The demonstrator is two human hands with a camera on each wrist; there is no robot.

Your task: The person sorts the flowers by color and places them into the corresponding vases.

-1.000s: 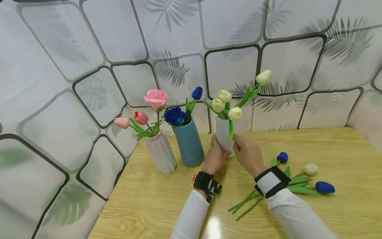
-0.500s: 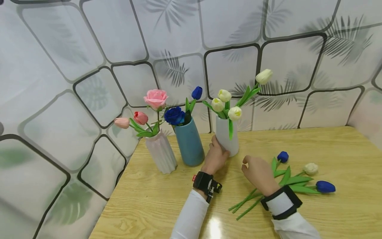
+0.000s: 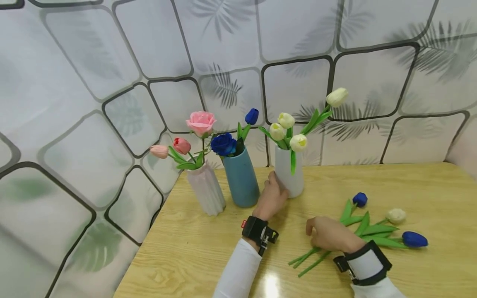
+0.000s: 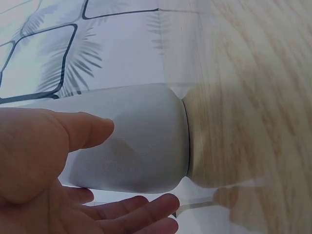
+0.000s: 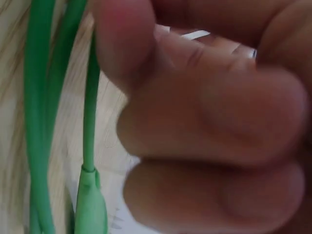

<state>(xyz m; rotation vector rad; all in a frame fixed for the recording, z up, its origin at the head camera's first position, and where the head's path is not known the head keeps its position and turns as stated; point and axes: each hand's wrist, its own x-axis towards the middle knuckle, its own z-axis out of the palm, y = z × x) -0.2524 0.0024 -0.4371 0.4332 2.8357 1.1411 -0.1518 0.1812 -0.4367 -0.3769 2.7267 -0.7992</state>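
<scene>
In the head view, my left hand point(image 3: 271, 198) holds the lower left side of an upright white vase point(image 3: 292, 178). The left wrist view has the thumb point(image 4: 90, 127) across the vase and the other fingers along its far side. Several white tulips point(image 3: 298, 142) stand in that vase. My right hand point(image 3: 331, 235) hovers over the stems point(image 3: 311, 260) of tulips lying on the table, fingers loosely bent. Beside those fingers point(image 5: 209, 122), the right wrist view shows green stems point(image 5: 36, 107) apparently outside the grasp. The loose flowers are two blue tulips point(image 3: 414, 239) and a white one point(image 3: 396, 215).
Left of the white vase stands a blue vase point(image 3: 242, 182) with a blue rose and a blue tulip. Farther left is a pale pink ribbed vase point(image 3: 206, 190) with pink flowers. A patterned wall covering point(image 3: 298, 82) rises behind the wooden table point(image 3: 186, 256).
My right hand has let go of the green leaf at the white vase and moved down and right to the loose stems. The left hand has stayed at the vase. The head view has shifted slightly.
</scene>
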